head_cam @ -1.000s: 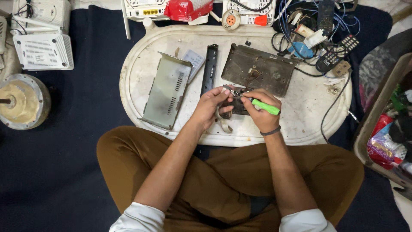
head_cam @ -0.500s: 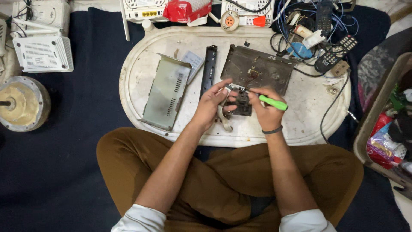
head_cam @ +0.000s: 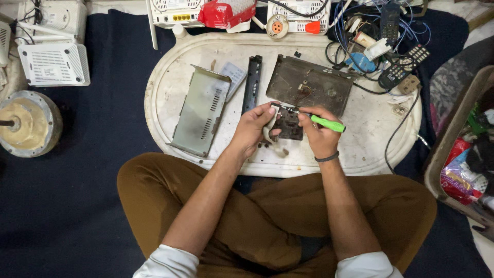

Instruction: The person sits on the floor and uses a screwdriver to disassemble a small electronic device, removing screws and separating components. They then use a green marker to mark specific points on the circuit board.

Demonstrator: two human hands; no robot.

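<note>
The left hand (head_cam: 253, 128) clamps a small dark circuit board (head_cam: 288, 126) near the front edge of the oval white tray (head_cam: 170, 77). The right hand (head_cam: 318, 136) is closed around a green-handled screwdriver (head_cam: 324, 122), its metal tip on the board's top edge. A grey vented metal cover (head_cam: 200, 110) lies towards the tray's left edge, a dark metal base plate (head_cam: 309, 85) just behind the board.

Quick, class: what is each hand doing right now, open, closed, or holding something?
Left hand: closed on the small dark circuit board, steadying it.
Right hand: closed around the green-handled screwdriver, tip at the board.
</note>
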